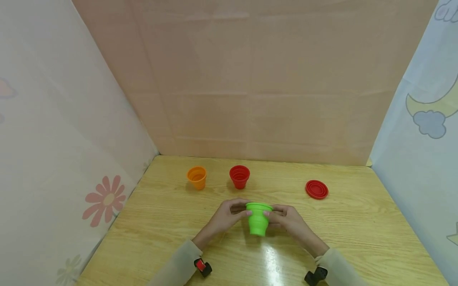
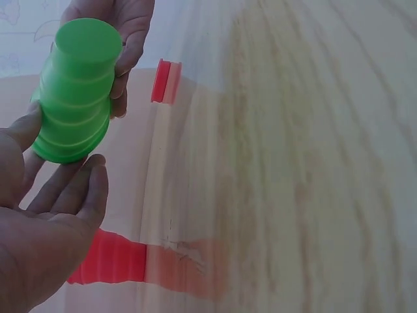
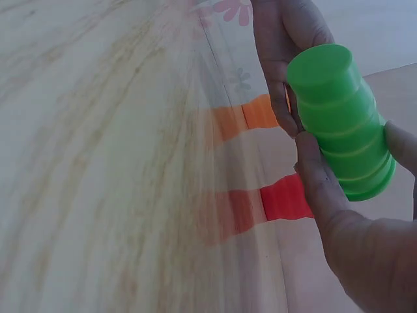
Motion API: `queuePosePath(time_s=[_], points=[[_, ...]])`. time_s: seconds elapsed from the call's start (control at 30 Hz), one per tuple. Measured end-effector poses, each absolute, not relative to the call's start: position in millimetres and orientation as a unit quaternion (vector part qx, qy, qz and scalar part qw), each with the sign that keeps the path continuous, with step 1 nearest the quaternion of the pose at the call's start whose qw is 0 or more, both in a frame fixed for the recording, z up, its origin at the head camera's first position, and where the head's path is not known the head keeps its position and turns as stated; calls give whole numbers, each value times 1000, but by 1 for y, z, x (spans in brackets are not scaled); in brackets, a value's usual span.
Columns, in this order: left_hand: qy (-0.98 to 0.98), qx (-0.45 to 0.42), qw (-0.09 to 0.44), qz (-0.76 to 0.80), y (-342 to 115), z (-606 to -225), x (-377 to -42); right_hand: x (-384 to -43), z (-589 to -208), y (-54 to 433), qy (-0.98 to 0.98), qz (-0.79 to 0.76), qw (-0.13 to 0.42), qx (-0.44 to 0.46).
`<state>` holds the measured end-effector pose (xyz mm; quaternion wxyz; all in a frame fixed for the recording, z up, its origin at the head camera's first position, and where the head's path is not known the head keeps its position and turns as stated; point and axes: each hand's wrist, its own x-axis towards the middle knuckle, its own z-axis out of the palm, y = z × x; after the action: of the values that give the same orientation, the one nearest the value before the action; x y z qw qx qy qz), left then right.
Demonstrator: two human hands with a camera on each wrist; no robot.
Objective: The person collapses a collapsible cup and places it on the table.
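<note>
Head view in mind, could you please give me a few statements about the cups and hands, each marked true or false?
1. The left hand and right hand both hold the green cup. True.
2. The orange cup stands to the left of the upright red cup. True.
3. The green cup rests on the table. False: it is held up above the table.
4. The flat red disc lies to the right of the green cup. True.
5. The orange cup lies on its side. False: it stands upright, its mouth facing up.
6. The flat red disc touches the upright red cup. False: they are apart, with bare table between them.
</note>
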<state>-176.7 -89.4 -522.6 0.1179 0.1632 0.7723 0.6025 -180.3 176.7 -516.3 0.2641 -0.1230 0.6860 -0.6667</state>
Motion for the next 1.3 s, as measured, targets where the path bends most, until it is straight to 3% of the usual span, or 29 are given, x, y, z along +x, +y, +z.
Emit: queuePosePath(time_s=[0.2,0.7,1.3], points=[[768,156,106,611,-89,-525,-176,-182,-517,179,666,-663,305,-154],[695,73,139,702,-86,-528,-174,-184,-518,184,663,-690,258,-131],[623,-17,208,754,-74,-531,-169,-182,-522,178,630,-723,266,-91]])
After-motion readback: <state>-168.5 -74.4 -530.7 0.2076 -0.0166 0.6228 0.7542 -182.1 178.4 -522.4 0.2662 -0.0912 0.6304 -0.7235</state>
